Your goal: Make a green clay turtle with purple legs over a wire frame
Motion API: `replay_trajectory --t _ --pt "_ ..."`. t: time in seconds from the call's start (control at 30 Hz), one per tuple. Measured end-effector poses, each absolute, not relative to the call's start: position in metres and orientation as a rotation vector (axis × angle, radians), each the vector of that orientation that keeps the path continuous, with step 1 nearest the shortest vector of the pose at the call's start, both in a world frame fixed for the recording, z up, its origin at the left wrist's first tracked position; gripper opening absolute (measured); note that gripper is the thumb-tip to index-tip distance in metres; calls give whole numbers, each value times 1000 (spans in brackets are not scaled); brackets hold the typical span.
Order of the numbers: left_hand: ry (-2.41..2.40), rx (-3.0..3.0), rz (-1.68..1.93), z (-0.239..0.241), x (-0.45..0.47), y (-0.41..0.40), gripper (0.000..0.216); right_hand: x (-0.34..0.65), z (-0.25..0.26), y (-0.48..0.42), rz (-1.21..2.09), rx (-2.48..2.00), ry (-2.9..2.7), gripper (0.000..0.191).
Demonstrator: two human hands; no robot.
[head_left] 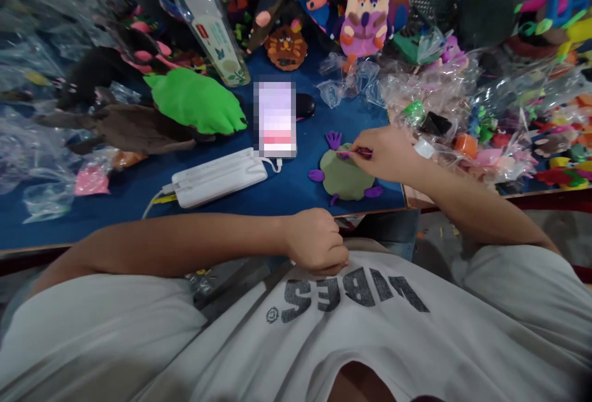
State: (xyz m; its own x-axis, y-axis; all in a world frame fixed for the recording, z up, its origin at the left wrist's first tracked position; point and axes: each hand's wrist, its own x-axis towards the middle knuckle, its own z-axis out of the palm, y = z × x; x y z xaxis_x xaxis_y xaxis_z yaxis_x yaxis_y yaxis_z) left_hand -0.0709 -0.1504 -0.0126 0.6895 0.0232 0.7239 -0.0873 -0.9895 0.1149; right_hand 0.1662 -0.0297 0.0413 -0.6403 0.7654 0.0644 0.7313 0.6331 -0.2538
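Observation:
My right hand pinches a thin pink stick-like tool. Its tip lies over the upper part of a flat, rounded olive-green clay piece on the blue table. Purple clay limbs stick out around that piece, among them a hand-shaped one at the top and a rounded one at the left. My fingers cover part of its upper right edge. Curled into a fist, my left hand is in front of my shirt, just below the table edge; whatever it may hold is hidden.
Left of the clay piece lie a phone on a cable and a white power bank. Behind them are a green leaf-like clay shape and a plastic bottle. Clay animals line the back; wrapped colourful pieces crowd the right.

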Motion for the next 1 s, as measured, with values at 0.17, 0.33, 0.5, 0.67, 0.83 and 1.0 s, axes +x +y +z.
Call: replay_trajectory --t 0.17,0.33,0.5,0.67,0.83,1.0 --pt "-70 2556 1177 -1 -75 -146 35 172 43 -28 328 -1214 -2746 30" --pt "-50 2544 1126 1 -76 -142 37 188 44 -31 365 -1194 -2756 31" --pt "54 2431 1062 2 -78 -137 33 205 46 -38 292 -1219 -2783 31" --pt "55 2385 1084 2 -77 -133 30 219 50 -43 301 -1250 -2808 27" --pt "107 2408 1066 1 -77 -129 34 230 58 -50 276 -1295 -2800 25" --pt "123 2443 1066 -3 -77 -127 35 225 63 -53 303 -1304 -2612 25"
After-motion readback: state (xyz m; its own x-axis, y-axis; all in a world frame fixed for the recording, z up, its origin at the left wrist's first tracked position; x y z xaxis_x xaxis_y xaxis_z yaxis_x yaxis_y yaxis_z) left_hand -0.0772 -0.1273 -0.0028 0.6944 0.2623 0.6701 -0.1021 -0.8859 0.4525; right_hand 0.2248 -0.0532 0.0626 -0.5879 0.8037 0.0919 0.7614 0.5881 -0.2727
